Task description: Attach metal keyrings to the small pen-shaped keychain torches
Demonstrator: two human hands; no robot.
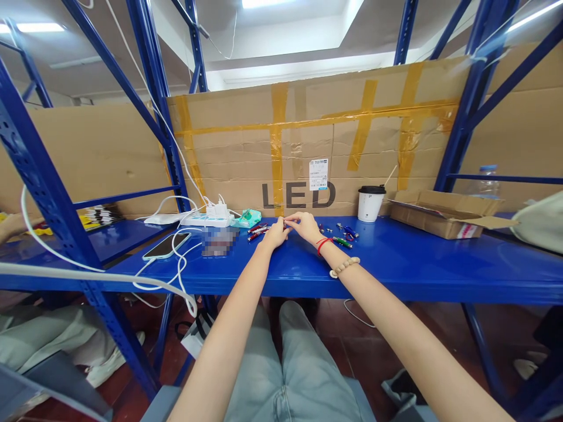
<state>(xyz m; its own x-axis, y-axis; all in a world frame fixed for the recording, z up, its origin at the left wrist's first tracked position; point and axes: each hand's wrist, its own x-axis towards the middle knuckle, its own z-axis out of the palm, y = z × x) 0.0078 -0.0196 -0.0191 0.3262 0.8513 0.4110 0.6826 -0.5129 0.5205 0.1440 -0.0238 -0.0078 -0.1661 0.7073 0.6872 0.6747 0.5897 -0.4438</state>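
Note:
Close together above the blue tabletop [409, 255], my two hands meet at the fingertips. My left hand [276, 234] is closed, its fingers curled around something too small to make out. My right hand [303, 226] pinches at the same spot, thumb and fingers pressed together; a hint of dark red shows between the hands. Just left of them lie several slim red pen-like pieces [257, 233] with metallic parts. A green pen-like piece [342, 241] rests beside my right wrist. Beyond it is a small cluster of blue and metallic parts [349, 232].
A phone [166, 246], white cables and a power strip [206, 219] occupy the left, near a green packet [247, 218]. A lidded paper cup [370, 204] and an open cardboard box [435, 214] stand right. Cardboard [229, 158] walls the back. Another person's hand [17, 225] shows far left.

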